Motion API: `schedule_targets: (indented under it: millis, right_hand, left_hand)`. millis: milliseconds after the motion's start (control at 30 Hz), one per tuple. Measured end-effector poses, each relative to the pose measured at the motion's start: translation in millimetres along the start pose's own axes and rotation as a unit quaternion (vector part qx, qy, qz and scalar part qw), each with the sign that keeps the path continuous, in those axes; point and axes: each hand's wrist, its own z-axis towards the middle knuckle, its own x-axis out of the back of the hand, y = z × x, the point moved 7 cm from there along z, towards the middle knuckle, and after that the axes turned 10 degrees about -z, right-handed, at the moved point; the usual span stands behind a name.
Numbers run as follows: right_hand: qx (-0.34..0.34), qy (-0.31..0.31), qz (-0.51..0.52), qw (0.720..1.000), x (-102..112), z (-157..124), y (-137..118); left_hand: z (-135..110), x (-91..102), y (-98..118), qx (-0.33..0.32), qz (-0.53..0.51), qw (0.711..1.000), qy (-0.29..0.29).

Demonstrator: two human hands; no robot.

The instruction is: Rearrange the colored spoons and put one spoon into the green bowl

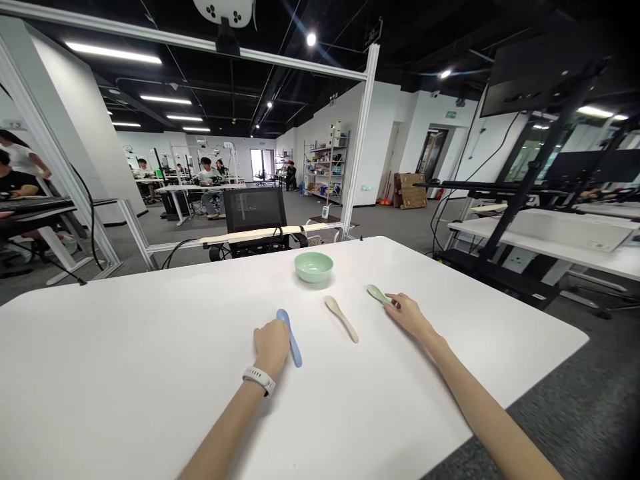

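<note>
Lower centre of the frame: two bare forearms stretched out over a white table (125, 373), a white wristwatch (259, 380) on the left one. Just above the watch, left hand (271, 347) curled in a loose fist against a blue spoon (291, 339), touching its left side; impossible to tell whether gripping or merely resting there. Blue spoon flat on the tabletop, bowl end pointing up-frame. Right of centre, right hand (410, 315) with fingertips pinched on the handle end of a green spoon (377, 293), bowl end angled toward upper left. Between the two hands, untouched, a beige spoon (342, 319) flat on the table, apart from both. Further up, near the table's far edge at centre, a pale green bowl (313, 267), upright, clear of all three spoons. Beyond the table, a black office chair (255, 210) and the posts of a metal frame (357, 153). Far back at upper left, seated people (207, 177) at desks; at upper centre, a shelving rack (325, 167); at right, a black stand (530, 173).
</note>
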Motion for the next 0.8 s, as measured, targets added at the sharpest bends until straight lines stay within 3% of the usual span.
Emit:
schedule_targets:
  millis: [267,800]
  right_hand:
    - [-0.018,0.016,0.020,1.000,4.4,-1.6,-0.8]
    - [-0.012,0.018,0.016,1.000,6.0,-2.4,-2.7]
  left_hand:
    - [0.2,-6.2,2.6,-0.020,0.003,1.000,-0.007]
    - [-4.9,0.4,6.1,-0.023,0.013,0.999,0.018]
